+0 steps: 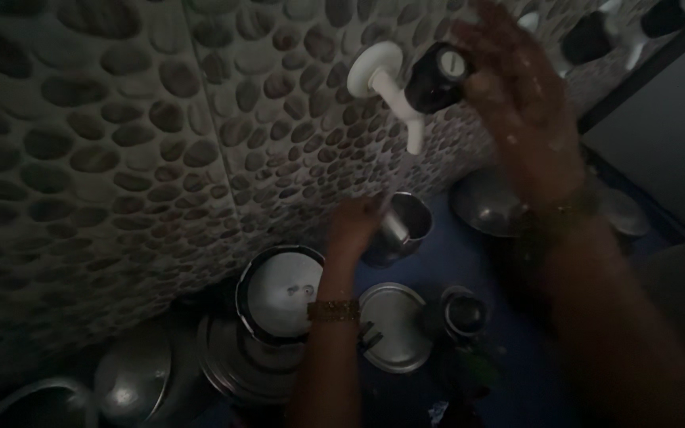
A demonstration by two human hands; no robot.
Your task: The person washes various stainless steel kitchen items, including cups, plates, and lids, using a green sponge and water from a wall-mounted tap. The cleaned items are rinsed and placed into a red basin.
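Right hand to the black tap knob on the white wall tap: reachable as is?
Probably yes. The right hand is already raised at the black knob of the white wall tap, nothing between them. The left hand is lower, holding a steel cup.

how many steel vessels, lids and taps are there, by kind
Steel cup held by the left hand: 1
Other steel bowls and pots: 5
Flat round lids: 1
White wall taps: 1, right hand at its black knob
Total: 8

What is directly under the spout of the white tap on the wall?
Below the white tap, the left hand holds a steel cup by its rim, its mouth facing the spout. The picture is too dark to show whether water is inside.
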